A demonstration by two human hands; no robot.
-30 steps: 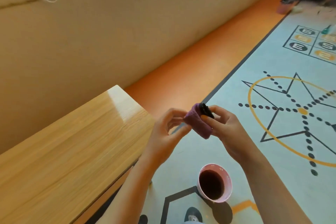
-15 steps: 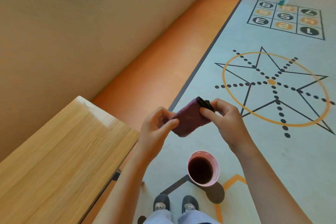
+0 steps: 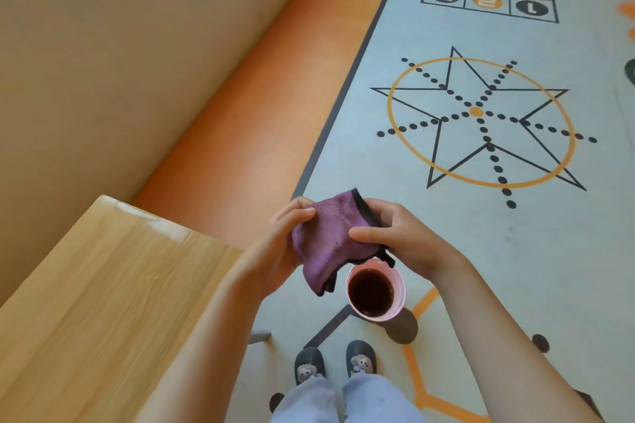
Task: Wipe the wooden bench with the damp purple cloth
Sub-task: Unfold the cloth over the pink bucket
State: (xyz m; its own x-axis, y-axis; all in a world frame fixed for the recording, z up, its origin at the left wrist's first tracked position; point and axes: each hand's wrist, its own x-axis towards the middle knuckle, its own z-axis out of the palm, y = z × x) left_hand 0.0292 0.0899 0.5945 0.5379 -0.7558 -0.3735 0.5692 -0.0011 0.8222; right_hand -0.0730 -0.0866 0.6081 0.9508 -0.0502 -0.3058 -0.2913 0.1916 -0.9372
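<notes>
Both hands hold the purple cloth (image 3: 326,237) between them. Left hand (image 3: 285,237) grip pinches its upper edge; right hand (image 3: 395,233) grip clamps its dark-trimmed side. The table (image 3: 113,292) lies left of both grips, untouched.

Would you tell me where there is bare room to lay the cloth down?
The wooden bench top is bare from its far corner to the left hand. It is crowded over the pink cup, under the purple cloth.

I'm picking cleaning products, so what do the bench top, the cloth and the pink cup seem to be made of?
Bench: wood or wood-look laminate, with straight pale grain and a glossy sheen at the far end; I cannot tell which. Cloth: soft purple fabric, likely microfibre, with a fuzzy nap and dark stitched edging. Cup: probably plastic, smooth, matte pink and thin-walled.
</notes>
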